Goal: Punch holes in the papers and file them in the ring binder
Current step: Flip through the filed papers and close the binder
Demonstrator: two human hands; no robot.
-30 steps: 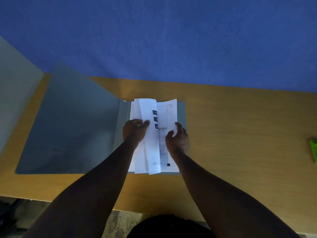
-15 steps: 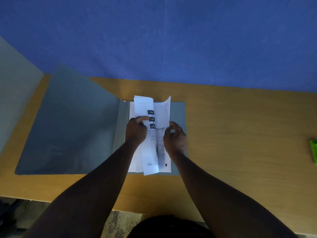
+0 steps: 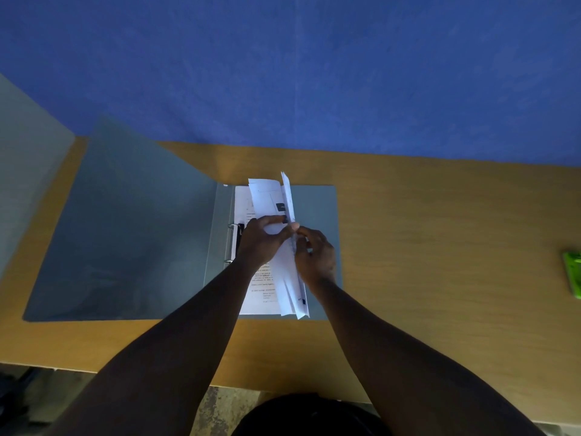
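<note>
We see the grey ring binder (image 3: 132,234) lying open on the desk (image 3: 440,247). Both the left hand (image 3: 262,242) and right hand (image 3: 316,254) pinch the lifted papers (image 3: 287,272) (standing nearly on edge) above the filed sheets.

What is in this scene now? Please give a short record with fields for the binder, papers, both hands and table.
binder: grey ring binder, open flat, rings exposed
papers: lifted sheets folded upward over a flat page
left hand: holds lifted sheets
right hand: pinches their edge
table: wooden, green object at right edge
</note>
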